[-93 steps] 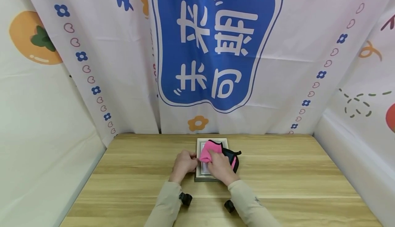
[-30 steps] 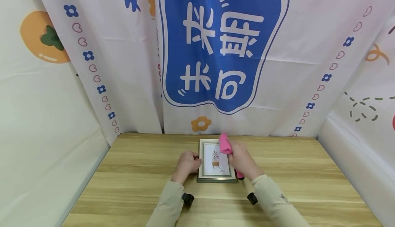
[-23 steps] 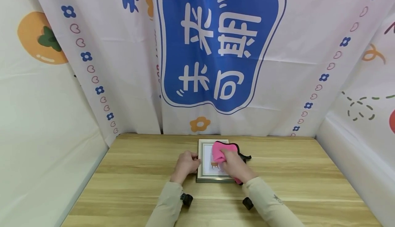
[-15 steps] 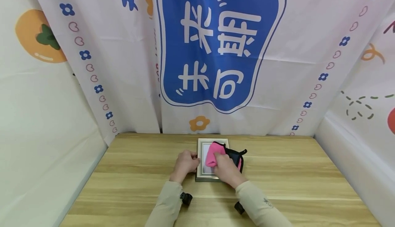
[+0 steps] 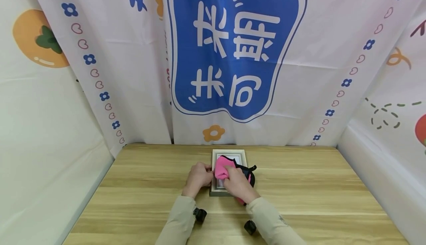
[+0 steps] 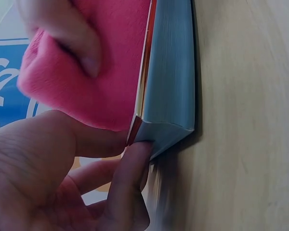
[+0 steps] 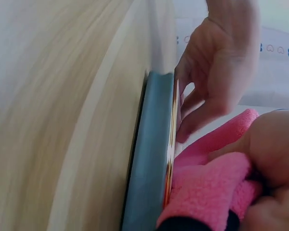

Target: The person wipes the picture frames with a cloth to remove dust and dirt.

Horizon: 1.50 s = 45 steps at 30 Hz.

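**Illumination and sharpness**

Head view: bright, evenly lit. Left wrist view: dimmer, shadow bordering the blue-grey-sided rectangular picture frame (image 6: 171,72). Right wrist view: glare along its gilt edge (image 7: 171,144); pale wooden tabletop (image 7: 53,96) blurred at left.

left grip (image 5: 198,177) pinches near the right grip (image 5: 237,182), which seems curled, though partly hidden.
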Motion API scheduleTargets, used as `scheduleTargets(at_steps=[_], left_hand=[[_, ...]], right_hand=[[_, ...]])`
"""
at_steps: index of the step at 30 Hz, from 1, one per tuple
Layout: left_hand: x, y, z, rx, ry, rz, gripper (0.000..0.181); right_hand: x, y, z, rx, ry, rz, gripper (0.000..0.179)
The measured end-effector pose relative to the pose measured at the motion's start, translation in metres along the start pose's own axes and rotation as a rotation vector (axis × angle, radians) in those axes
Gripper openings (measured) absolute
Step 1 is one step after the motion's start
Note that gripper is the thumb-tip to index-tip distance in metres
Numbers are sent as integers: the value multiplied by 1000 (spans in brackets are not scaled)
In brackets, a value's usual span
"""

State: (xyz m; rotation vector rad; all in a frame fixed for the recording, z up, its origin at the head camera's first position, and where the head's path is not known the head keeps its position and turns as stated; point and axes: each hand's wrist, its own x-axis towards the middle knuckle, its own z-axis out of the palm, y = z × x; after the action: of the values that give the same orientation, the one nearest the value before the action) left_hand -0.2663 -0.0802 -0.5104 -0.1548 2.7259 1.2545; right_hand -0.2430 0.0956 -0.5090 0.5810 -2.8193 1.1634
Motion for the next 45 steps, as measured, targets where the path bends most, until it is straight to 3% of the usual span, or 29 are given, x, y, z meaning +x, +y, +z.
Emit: scheduleTargets(at_steps=[4, 7, 14, 18, 25, 30, 36, 41, 45], left_hand=[[0, 1, 1, 23, -5, -5, 33], [-2, 3, 2, 36, 0, 15, 29], [-4, 2, 1, 18, -8, 39, 16], [-3, -4, -1, -13, -4, 38, 18], [0, -7, -2, -50, -33, 29, 15], [1, -1, 0, -68, -27, 24, 27], [3, -2, 2, -96, -37, 28, 40], [4, -4, 3, -100, -49, 31, 40], [4, -3, 2, -104, -53, 21, 40]], right_hand=[[3, 2, 5, 87, -26, 10, 22], [7, 9, 11, 96, 4, 3, 17], [8, -12, 6, 243, 4, 189, 17], [11, -17, 7, 285, 8, 213, 23], [15, -23, -3, 484, 39, 275, 26], [16, -29, -20, 541, 105, 245, 10], [19, -32, -47, 547, 168, 201, 30], [18, -31, -71, 522, 186, 206, 32], [15, -29, -90, 453, 194, 137, 31]])
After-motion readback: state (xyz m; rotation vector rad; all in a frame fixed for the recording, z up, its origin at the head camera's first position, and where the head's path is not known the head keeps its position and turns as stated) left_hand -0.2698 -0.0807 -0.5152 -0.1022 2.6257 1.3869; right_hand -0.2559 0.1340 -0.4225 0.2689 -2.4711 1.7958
